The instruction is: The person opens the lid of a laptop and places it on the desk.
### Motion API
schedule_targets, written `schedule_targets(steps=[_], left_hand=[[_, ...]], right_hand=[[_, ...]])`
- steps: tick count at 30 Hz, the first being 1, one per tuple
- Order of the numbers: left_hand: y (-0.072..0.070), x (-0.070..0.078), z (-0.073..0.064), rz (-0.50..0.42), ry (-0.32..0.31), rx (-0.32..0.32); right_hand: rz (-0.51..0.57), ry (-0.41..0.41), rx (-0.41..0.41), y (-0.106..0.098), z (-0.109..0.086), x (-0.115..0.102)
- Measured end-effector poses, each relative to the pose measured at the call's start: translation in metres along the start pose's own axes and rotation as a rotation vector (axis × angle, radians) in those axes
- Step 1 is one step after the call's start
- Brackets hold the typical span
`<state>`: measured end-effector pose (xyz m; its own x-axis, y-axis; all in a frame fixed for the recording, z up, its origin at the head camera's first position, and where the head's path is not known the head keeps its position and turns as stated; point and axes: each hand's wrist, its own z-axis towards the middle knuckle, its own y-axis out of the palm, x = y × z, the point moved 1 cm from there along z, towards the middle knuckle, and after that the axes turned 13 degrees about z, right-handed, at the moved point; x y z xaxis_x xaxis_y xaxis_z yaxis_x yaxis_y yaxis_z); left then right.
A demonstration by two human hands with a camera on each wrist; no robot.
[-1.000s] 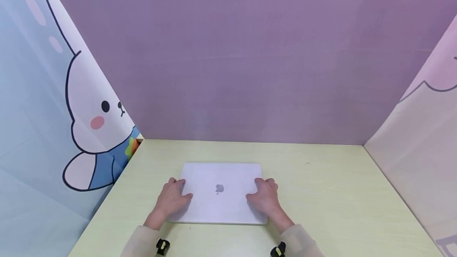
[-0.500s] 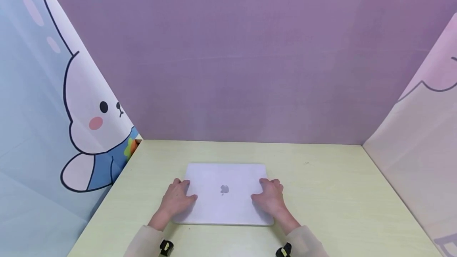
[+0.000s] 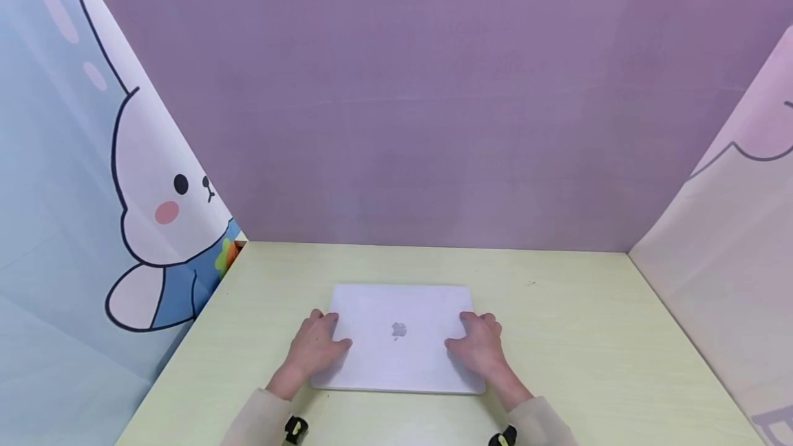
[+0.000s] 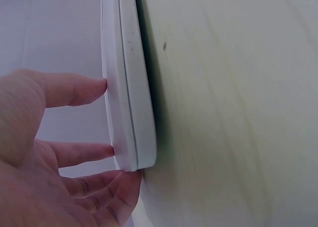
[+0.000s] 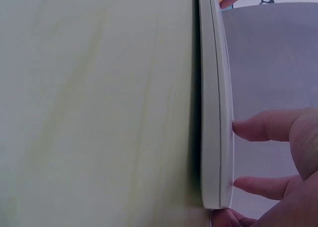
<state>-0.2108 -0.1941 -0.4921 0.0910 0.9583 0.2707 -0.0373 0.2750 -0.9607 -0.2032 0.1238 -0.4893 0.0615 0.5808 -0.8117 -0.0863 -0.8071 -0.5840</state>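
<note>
From the head view, a closed laptop (image 3: pixel 403 367) lies flat over the pale table (image 3: pixel 588 336), in its nearer half, lid up, with the long side facing the person. The left hand (image 3: pixel 316 346) holds its left edge and the right hand (image 3: pixel 480 346) its right edge, thumbs and forefingers on the lid. The step in hand looks to be a two-handed hold for handling the laptop as one piece; the next move would call for both hands working together at an even height, so that neither end dips or twists. The lid is smooth and silvery white with rounded corners, and a grey apple logo (image 3: pixel 399 330) sits near its middle. In the left wrist view, the left hand's thumb (image 4: pixel 82 90) and forefinger press their tips to the lid while the other fingers bend in against the side edge, so it grips the laptop. A thin dark seam (image 4: pixel 127 95) parts lid from base. In the right wrist view, the right hand grips in much the same way, thumb and forefinger on the lid and the remaining fingers, partly hidden, at the side edge. A dark shadow runs under the base; whether the laptop fully touches the table there, I cannot tell.
</note>
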Motion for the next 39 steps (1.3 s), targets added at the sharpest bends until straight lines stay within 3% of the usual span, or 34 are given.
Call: schedule_targets(steps=[39], left_hand=[[0.012,0.032,0.001,-0.002,0.039,-0.025]], right_hand=[[0.0,0.032,0.014,-0.031,-0.007,0.017]])
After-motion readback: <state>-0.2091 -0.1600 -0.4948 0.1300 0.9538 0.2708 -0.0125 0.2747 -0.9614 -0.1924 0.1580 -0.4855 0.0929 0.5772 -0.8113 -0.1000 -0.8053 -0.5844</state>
